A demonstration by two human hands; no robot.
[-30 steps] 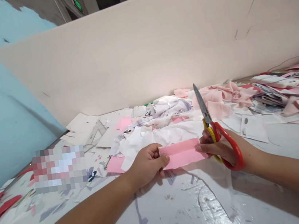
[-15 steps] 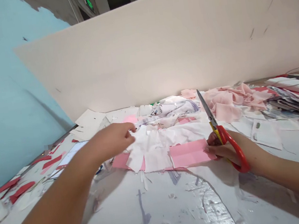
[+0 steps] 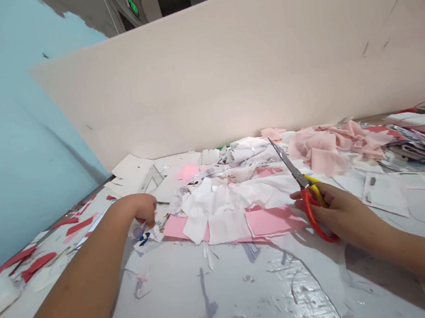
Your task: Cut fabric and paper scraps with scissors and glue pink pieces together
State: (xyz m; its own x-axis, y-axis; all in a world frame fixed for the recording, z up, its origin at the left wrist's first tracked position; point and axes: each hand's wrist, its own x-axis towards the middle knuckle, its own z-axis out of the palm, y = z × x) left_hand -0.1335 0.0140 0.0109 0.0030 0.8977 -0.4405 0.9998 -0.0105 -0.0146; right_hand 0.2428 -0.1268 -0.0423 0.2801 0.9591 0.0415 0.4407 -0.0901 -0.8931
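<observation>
My right hand (image 3: pixel 339 210) grips red-and-yellow scissors (image 3: pixel 302 185), blades closed and pointing up and to the left over the scraps. A folded pink paper piece (image 3: pixel 273 221) lies flat on the table just left of that hand, not held. My left hand (image 3: pixel 141 209) reaches far left, fingers curled down onto a small floral-printed scrap (image 3: pixel 142 237) at the edge of the pile; what it grips is hidden. White cloth and paper scraps (image 3: pixel 222 202) lie between the two hands.
A tall beige board (image 3: pixel 243 66) stands behind the white table (image 3: pixel 254 299). Crumpled pink fabric (image 3: pixel 332 146) and printed pieces lie at the right. Red strips (image 3: pixel 34 263) lie at the left by the blue wall. A clear set square (image 3: pixel 151 178) rests near the back.
My left hand let go of the pink piece, swung left and came down on the floral scrap. My right hand released the piece too; the scissors tilted further left.
</observation>
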